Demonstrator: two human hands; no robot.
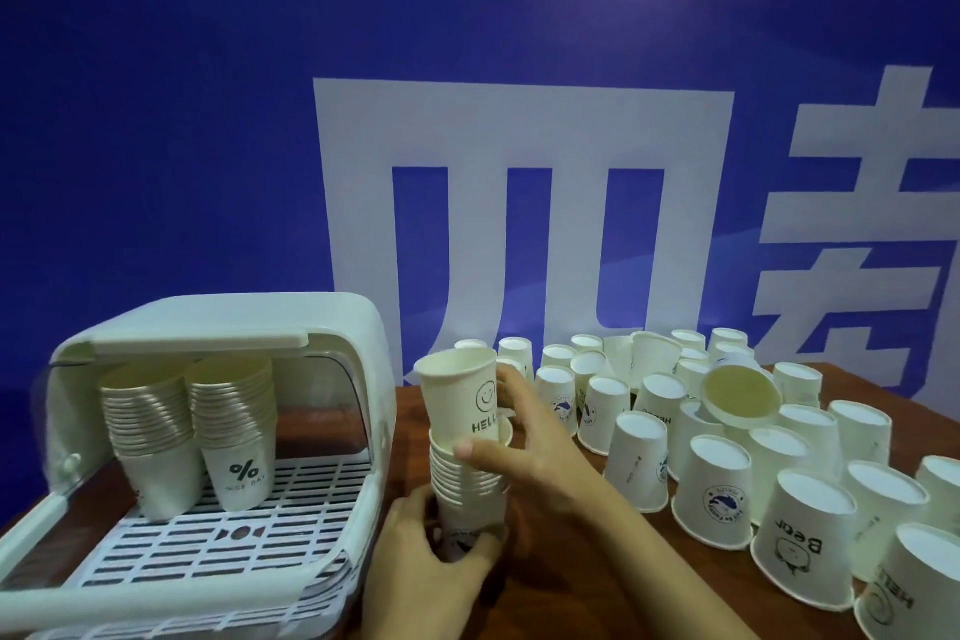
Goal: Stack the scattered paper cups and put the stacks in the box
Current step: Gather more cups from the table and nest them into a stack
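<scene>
Seating "HELLO" cup [464,392] onto stack [470,476] by hand [527,437].

- A dark wooden table [561,582] carries everything.
- On its left stands a pale box [358,431], its front open.
- Across the right side sit many white paper cups [711,483], nearly all upside down, packed close together.
- One cup [740,398] lies tilted among them, mouth showing.
</scene>
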